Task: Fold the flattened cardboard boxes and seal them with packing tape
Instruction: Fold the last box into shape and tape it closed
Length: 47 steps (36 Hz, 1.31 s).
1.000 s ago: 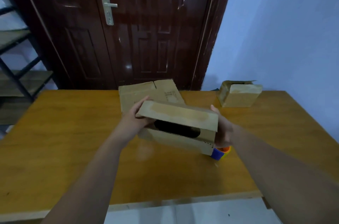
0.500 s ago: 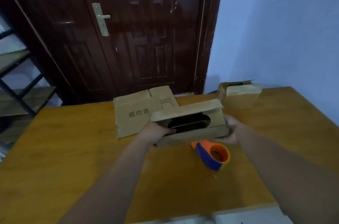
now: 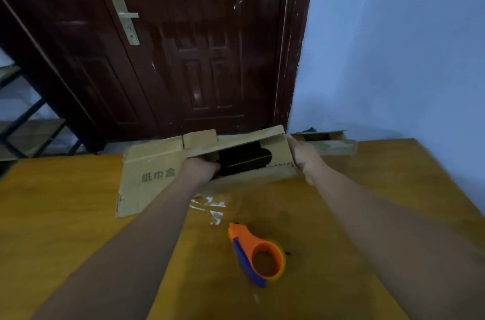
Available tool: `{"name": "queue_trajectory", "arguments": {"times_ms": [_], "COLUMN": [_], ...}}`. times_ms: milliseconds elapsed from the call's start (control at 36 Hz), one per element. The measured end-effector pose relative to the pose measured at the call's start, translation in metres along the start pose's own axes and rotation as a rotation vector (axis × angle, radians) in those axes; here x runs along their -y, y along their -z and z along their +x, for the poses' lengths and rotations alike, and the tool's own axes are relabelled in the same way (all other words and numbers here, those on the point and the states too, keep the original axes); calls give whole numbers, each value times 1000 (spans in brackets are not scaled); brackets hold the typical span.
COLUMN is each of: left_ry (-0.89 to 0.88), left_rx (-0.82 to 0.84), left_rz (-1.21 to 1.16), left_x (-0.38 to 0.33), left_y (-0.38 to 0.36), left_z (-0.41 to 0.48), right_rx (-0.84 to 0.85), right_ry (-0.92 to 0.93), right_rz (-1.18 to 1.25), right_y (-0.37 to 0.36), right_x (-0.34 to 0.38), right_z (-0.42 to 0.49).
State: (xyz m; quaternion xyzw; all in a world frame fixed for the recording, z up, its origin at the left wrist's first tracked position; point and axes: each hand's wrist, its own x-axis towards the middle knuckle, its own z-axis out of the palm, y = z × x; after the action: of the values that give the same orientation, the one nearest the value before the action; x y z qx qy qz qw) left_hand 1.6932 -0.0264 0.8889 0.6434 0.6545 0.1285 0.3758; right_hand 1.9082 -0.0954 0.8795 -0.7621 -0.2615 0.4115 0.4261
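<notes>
Yellow wooden tabletop before a dark door: we hold a folded cardboard box at its far side, left grip and right grip clamped on its ends. An orange tape dispenser lies nearer us

One marking is legible: three Chinese characters, 纸巾盒, printed in dark ink on the upward face of the flattened cardboard box lying on the table. The characters run in a single horizontal row, just left of the left hand. A small vertical line of print at the panel's lower left edge is too small to read.
</notes>
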Motion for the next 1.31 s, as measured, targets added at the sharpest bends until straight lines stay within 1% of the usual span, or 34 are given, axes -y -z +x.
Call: {"name": "queue_trajectory", "arguments": {"times_ms": [56,111,167,222,306,417,528,556,667,750,778,833,917,1000,1083,1167,1250,1306], "left_ry": [-40,-62,-54,-55,-49,-77,-54,-56,-79,-99,-99,-107,-73,-35,3,35,49,55], "left_rx": [-52,-107,-133,-119,-76,-76,-68,-60,-45,0,30,73,113,165,143,93,70,68], "left_rz": [101,156,187,220,264,328,296,289,310,291,288,258,115,-34,-111,-158,-163,-163], "left_x": [-3,-7,-9,-10,-7,-5,-6,-8,-13,-13,-13,-15,-16,-16,-17,-16,-16,-17], "left_y": [-4,-7,-8,-8,-6,-5,-7,-8,-12,-15,-16,-19,-26,-33,-40,-49,-57,-62], "left_z": [6,11,18,26,37,48,58,59,68,76,77,81,90,100,109,117,121,125], "right_rx": [-40,-5,26,37,72,138,236,238,73,61,57,23,-42,-48,-90,-195,-291,-285], "right_ry": [109,161,181,197,150,129,146,155,174,79,54,47,46,13,69,134,214,226], "right_rz": [-1,27,77,131,182,12,-251,-317,-477,-664,-685,-627,-633,-700,-832,-926,-1194,-1278], "right_y": [1,2,3,2,-4,-13,-19,-22,-29,-27,-26,-27,-23,-17,-15,-16,-13,-9], "right_x": [-1,-3,-7,-8,-9,-11,-8,-7,-5,2,4,7,10,6,2,0,-1,-1], "right_z": [10,16,21,24,25,27,27,29,43,55,60,67,77,88,96,101,103,106]}}
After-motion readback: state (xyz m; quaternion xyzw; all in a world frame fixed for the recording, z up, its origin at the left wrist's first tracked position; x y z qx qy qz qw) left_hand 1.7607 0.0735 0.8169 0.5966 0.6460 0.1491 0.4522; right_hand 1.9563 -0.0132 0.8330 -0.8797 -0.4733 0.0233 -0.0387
